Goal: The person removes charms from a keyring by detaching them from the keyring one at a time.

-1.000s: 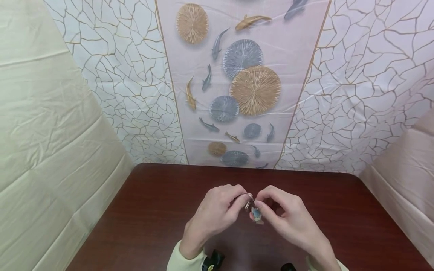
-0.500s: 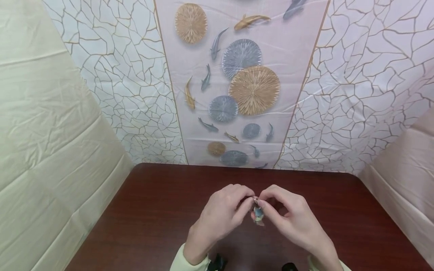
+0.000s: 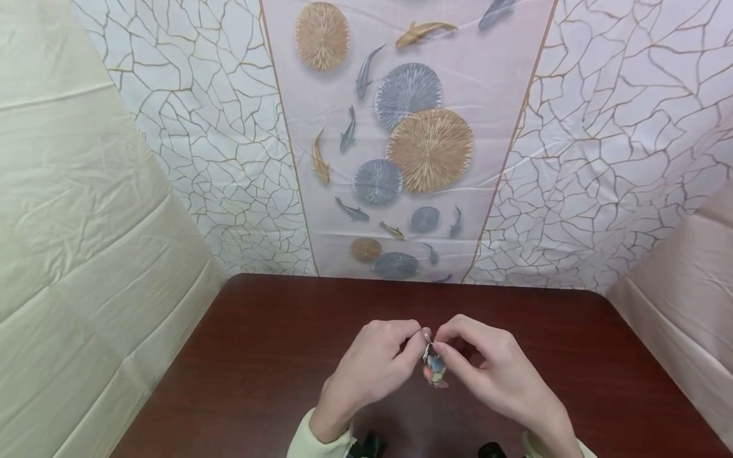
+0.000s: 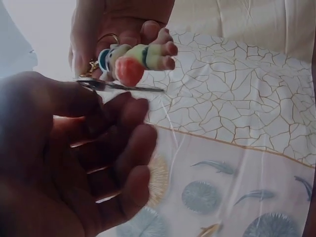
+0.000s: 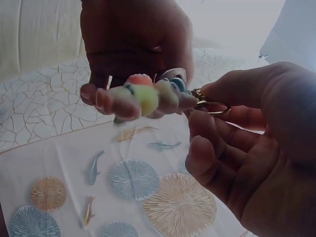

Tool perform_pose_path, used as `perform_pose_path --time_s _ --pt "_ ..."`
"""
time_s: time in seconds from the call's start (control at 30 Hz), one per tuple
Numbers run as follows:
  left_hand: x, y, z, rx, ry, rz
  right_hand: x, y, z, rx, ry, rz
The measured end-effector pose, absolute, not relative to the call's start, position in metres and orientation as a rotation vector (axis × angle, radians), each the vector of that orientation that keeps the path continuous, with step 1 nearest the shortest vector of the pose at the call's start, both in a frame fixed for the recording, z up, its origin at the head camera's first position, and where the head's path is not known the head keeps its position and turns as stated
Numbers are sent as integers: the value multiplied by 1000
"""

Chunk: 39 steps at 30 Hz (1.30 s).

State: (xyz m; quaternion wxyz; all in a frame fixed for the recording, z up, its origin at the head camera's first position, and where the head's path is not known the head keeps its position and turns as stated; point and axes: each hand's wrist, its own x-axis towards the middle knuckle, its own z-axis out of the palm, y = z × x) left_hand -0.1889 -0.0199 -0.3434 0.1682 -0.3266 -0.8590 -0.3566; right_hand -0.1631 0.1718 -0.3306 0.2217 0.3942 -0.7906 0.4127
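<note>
A small figurine keychain [image 3: 436, 370], yellow-green and blue with a coral-pink round part, hangs between the two hands above the table. My right hand [image 3: 495, 375] pinches the gold metal fitting [image 5: 212, 106] at the figurine's head end between thumb and forefinger. My left hand [image 3: 372, 366] pinches a thin silver key [image 4: 131, 89] between thumb and forefinger; its blade points past the figurine in the left wrist view. The fingertips of both hands are close together, with bright metal showing between them in the head view. The other left fingers are loosely curled.
The dark reddish-brown table [image 3: 275, 331] lies under the hands. A patterned cloth [image 3: 366, 210] with fish and round motifs hangs behind it, with pale fabric [image 3: 103, 254] at the left and more at the right.
The hands drew together half a second ago and now stand slightly apart again, with the silver metal more visible between them. The figurine has shifted slightly down and right.
</note>
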Motion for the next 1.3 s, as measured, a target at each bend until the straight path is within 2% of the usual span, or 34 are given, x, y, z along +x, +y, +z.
perform_pose_path --time_s 0.47,0.93,1.3 --pt "-188 -16 -345 -932 -2360 -869 -162 175 -329 967 -2236 1123" --pt "-192 -31 -342 -738 -2372 -1199 -160 176 -330 1011 -2245 1142" --pt "-201 -65 -363 -690 -2562 -1300 -168 206 -350 949 -2329 990"
